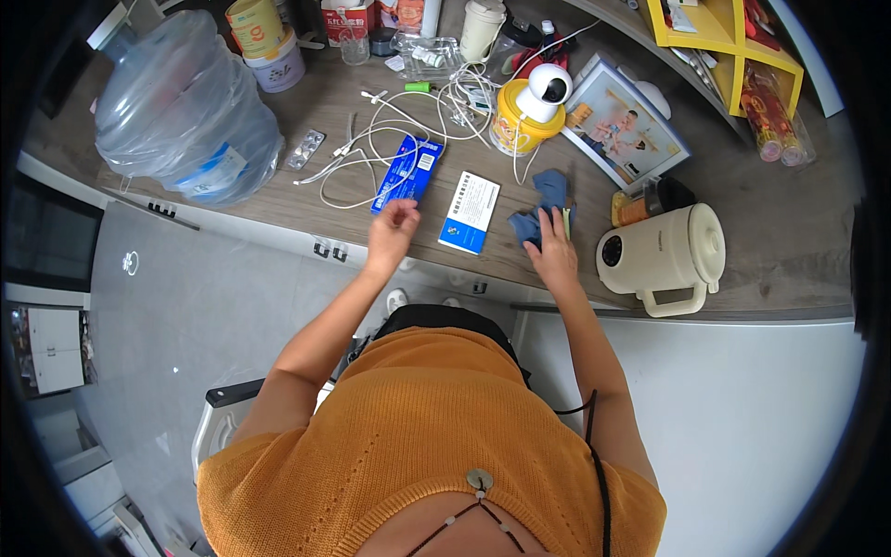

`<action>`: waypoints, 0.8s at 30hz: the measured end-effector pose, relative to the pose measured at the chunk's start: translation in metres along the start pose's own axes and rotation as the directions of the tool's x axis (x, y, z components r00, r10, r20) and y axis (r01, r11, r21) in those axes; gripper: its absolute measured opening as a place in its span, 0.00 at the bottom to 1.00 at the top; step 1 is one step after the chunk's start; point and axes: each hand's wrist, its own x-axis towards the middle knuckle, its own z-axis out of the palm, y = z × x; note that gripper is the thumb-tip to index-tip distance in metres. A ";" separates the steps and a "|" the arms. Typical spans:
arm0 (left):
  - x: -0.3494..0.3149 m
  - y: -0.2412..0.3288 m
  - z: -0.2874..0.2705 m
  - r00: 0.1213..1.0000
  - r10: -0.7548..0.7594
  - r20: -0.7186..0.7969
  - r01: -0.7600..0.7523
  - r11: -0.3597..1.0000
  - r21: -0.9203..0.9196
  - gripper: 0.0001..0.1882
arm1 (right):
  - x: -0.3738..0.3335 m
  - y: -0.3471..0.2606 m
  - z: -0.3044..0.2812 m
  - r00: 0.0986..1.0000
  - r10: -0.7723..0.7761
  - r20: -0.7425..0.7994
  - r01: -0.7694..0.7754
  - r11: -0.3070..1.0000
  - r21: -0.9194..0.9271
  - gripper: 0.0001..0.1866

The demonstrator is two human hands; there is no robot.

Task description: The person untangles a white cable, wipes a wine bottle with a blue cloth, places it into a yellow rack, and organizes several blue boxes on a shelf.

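My left hand (393, 232) is at the near end of a blue flat box (408, 174), its fingers curled together. What they pinch, if anything, is hidden. White cables (349, 202) loop over and beside that box. Between my hands lies a white and blue printed leaflet or thin box (470, 213). My right hand (555, 256) is on a bunched blue-grey cloth (551, 186), with the fingers over it and the thumb at its near left side. The cloth rests on the wooden desk (506, 265).
A large plastic-wrapped water bottle (190, 111) lies at left, near a blister pack (306, 148). A cream kettle (664, 255) stands right of my right hand. Behind are a white camera (544, 91) on a yellow tub (520, 121), a framed photo (622, 125) and a yellow shelf (729, 46).
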 end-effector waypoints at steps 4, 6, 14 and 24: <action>-0.029 -0.003 0.042 0.972 0.218 0.084 -0.229 0.821 0.523 0.34 | 0.013 0.010 0.019 1.000 0.012 0.005 -0.012 0.998 -0.065 0.45; -0.043 0.017 0.061 0.982 0.144 0.120 -0.186 0.684 0.705 0.45 | 0.019 -0.001 0.013 0.994 0.104 0.037 -0.101 0.993 -0.064 0.46; -0.039 0.007 0.088 0.964 0.175 0.197 -0.263 0.572 0.777 0.52 | 0.027 0.003 0.012 0.985 0.160 0.064 -0.149 0.977 -0.155 0.44; -0.037 -0.005 0.102 0.955 0.267 0.126 -0.258 0.548 0.796 0.52 | 0.045 0.049 0.024 0.993 0.040 -0.109 -0.076 0.933 -0.352 0.18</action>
